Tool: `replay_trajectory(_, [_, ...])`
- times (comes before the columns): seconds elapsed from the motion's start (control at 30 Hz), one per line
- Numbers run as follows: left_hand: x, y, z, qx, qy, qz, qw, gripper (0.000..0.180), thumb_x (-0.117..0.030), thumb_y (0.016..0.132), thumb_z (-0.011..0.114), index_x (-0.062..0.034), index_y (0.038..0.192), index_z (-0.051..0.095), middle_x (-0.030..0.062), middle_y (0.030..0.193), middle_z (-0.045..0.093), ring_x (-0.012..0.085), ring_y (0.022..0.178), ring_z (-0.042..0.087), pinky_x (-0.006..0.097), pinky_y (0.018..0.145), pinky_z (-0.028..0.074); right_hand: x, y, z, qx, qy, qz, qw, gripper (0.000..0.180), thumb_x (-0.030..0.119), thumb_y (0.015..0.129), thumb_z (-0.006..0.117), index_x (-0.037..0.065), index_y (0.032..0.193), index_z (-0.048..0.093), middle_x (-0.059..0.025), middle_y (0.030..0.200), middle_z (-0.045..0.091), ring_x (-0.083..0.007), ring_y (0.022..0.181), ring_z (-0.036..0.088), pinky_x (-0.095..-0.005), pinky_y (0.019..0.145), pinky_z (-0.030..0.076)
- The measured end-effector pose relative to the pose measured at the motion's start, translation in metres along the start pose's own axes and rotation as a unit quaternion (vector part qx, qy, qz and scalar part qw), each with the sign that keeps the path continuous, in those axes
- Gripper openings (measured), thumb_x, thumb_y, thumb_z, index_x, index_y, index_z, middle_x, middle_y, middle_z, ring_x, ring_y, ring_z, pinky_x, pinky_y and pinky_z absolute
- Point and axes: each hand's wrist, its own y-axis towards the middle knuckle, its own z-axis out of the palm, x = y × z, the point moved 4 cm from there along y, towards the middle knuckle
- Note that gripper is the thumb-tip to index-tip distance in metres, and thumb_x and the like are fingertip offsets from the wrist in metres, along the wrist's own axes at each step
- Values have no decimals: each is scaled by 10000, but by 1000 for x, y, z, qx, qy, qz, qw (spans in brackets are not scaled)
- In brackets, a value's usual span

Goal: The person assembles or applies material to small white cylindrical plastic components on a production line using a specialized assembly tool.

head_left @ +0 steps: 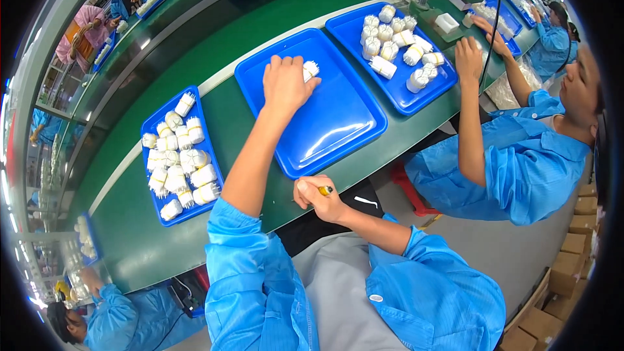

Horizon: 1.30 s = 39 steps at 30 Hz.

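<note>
White bundle (311,69), 1 only, sits at the far edge of the middle blue tray (325,123), under the fingertips of the person's left hand (285,84). That hand is stretched out over the tray with fingers curled onto the bundle; whether they fully grip it cannot be told. Right hand (318,200) is closed in a fist around 1 yellow-tipped pen-like tool (324,190), held just off the near edge of the middle tray, above the lap.

Trays counted on the green bench (130,247): 3 large blue ones in a row. Middle tray holds the 1 bundle. Tray to its left (156,211) holds roughly 18 white bundles, packed close. Tray to its right (403,101) holds about 13 white bundles, clustered at its far half.

Beyond the right-hand tray, 1 co-worker in a blue smock (520,162) rests a hand (468,58) at that tray's corner. More smocked people sit farther off from the middle tray: 2 at far left, 1 at near left, 1 at far right. Cardboard boxes (575,247) are stacked well to the right of the middle tray.
</note>
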Motion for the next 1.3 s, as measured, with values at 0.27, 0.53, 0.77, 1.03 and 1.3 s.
replay_trajectory(0.27, [30,-28,6,-47,-448,-179,875,294,-180,777,742,-14,994,633,141,940,685,235,907,630,358,747,497,-4,-2,-1,19,14,3,1000,430,246,1029,426,20,667,475,-45,605,501,-116,572,449,-286,557,365])
replay_trajectory(0.53, [8,-122,-49,8,-830,-200,521,414,-151,910,582,41,1259,467,185,1115,618,263,988,642,357,863,532,0,-1,-6,4,31,1,1000,413,235,1022,437,17,674,482,-42,604,494,-107,568,445,-282,544,362])
replay_trajectory(0.77, [-11,-159,-56,14,-889,-203,411,480,-313,978,551,62,1266,471,156,1124,593,242,994,620,337,856,538,0,0,-6,-6,37,0,999,438,241,1032,433,14,659,461,-49,589,481,-115,551,442,-287,526,361])
replay_trajectory(1.03, [-25,-176,-60,12,-932,-159,324,683,-272,843,751,60,1333,410,150,1175,559,310,1117,592,373,949,539,-3,-3,-7,-11,53,-3,999,419,231,1032,430,19,673,470,-45,587,487,-114,548,440,-284,524,361])
replay_trajectory(1.3, [-37,-182,-59,-5,-954,-104,282,639,-219,825,758,0,1337,445,182,1247,558,400,1229,520,503,1070,420,-1,-3,-7,-21,41,-17,999,396,236,1033,436,2,737,556,-52,599,523,-113,549,470,-281,509,367])
